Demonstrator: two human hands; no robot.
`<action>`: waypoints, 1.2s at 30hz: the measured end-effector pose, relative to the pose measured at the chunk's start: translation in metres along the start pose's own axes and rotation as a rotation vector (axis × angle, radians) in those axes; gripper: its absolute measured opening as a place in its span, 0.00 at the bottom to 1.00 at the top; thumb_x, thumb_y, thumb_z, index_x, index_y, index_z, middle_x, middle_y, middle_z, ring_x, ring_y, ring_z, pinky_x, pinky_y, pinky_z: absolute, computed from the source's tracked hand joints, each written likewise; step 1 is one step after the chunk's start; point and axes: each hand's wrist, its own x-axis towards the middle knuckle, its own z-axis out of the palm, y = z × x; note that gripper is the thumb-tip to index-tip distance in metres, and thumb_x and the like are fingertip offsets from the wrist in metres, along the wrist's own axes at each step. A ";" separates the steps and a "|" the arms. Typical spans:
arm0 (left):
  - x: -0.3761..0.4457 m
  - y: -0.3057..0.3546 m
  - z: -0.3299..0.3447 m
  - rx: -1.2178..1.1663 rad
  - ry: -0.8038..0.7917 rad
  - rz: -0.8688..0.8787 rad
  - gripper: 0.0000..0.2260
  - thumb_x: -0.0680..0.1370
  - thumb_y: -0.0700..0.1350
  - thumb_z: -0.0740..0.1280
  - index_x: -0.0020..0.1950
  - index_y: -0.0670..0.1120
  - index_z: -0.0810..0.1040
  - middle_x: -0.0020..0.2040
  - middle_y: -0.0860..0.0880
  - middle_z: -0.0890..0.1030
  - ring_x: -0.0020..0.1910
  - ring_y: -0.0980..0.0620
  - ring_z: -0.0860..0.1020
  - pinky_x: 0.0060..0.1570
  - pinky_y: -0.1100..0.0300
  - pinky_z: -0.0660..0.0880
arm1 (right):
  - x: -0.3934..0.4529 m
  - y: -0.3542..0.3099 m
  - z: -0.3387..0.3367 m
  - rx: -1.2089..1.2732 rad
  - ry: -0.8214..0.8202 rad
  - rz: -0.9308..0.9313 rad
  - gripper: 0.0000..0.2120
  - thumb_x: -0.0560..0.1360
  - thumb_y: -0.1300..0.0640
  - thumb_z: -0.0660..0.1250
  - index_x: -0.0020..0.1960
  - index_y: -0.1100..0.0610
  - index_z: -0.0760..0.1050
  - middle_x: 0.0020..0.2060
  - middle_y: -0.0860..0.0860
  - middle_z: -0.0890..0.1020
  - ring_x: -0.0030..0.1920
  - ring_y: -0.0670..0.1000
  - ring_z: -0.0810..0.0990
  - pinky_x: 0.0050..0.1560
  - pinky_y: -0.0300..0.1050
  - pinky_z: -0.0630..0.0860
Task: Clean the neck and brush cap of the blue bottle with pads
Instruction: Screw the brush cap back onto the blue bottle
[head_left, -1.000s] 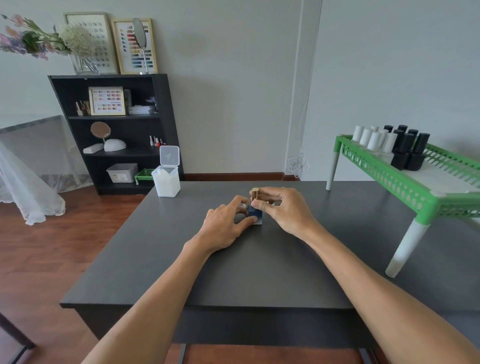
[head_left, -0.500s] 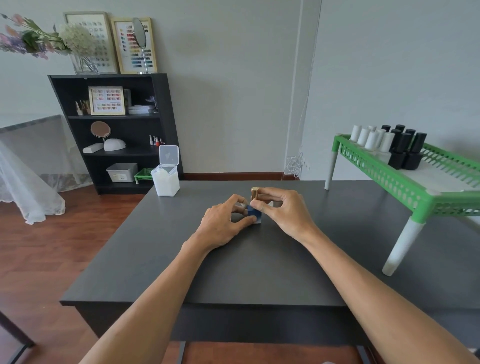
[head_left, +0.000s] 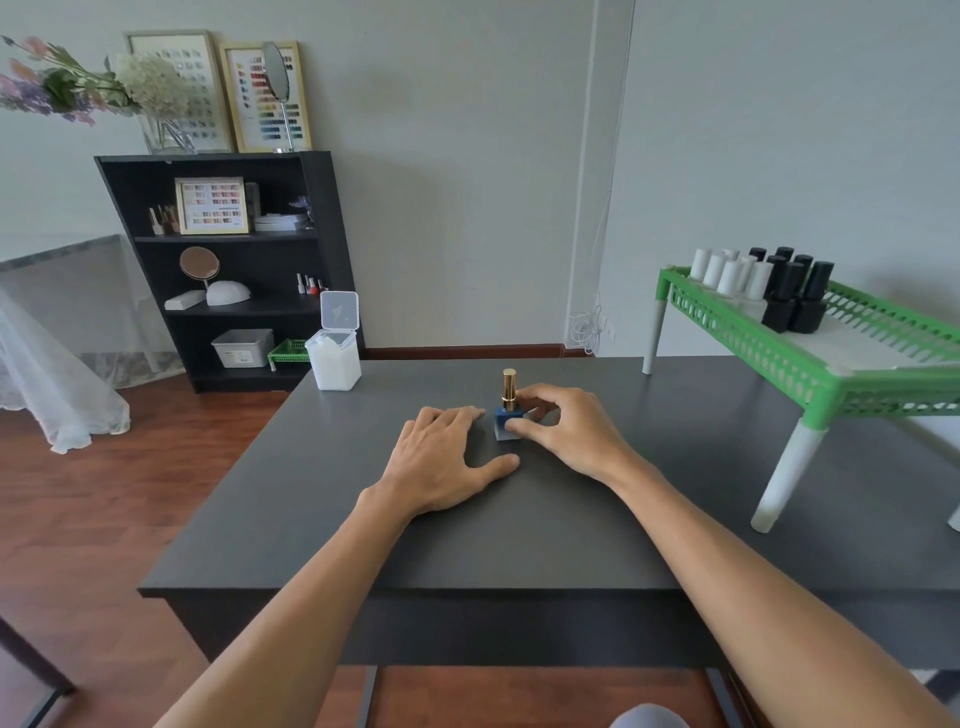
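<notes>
Blue bottle (head_left: 508, 420) stands mid-frame on the table (head_left: 519, 530), right hand (head_left: 563, 434) pinching its base, left hand (head_left: 441, 457) spread flat beside it. One-handed, it may tip.

Left hand (head_left: 441, 457) flat, palm down on counter (head_left: 363, 519), fingers spread loosely, thumb out to the right, holding nothing. Right hand (head_left: 566, 434) curled, thumb and fingertips pinched around blue bottle (head_left: 506, 418) base. Both forearms bare, reaching forward, converging toward centre.
</notes>
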 end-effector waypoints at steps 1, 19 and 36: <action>-0.003 0.002 0.001 0.041 -0.035 0.002 0.48 0.71 0.82 0.50 0.82 0.54 0.63 0.81 0.53 0.67 0.79 0.47 0.62 0.75 0.47 0.61 | -0.001 -0.001 -0.001 0.006 0.008 0.010 0.12 0.76 0.49 0.78 0.58 0.42 0.85 0.50 0.35 0.87 0.50 0.38 0.84 0.50 0.29 0.73; 0.007 0.122 0.033 0.131 -0.323 0.403 0.41 0.78 0.78 0.43 0.86 0.59 0.45 0.87 0.50 0.45 0.84 0.44 0.35 0.81 0.45 0.34 | -0.026 -0.080 -0.148 -0.171 0.401 0.068 0.08 0.76 0.55 0.77 0.55 0.52 0.84 0.50 0.46 0.88 0.46 0.46 0.86 0.45 0.28 0.74; 0.044 0.148 0.051 0.097 -0.328 0.506 0.44 0.73 0.82 0.42 0.85 0.63 0.46 0.87 0.52 0.46 0.85 0.47 0.41 0.82 0.46 0.37 | -0.011 -0.004 -0.263 -0.263 0.139 0.375 0.09 0.73 0.62 0.81 0.51 0.55 0.86 0.43 0.50 0.89 0.41 0.46 0.90 0.51 0.41 0.87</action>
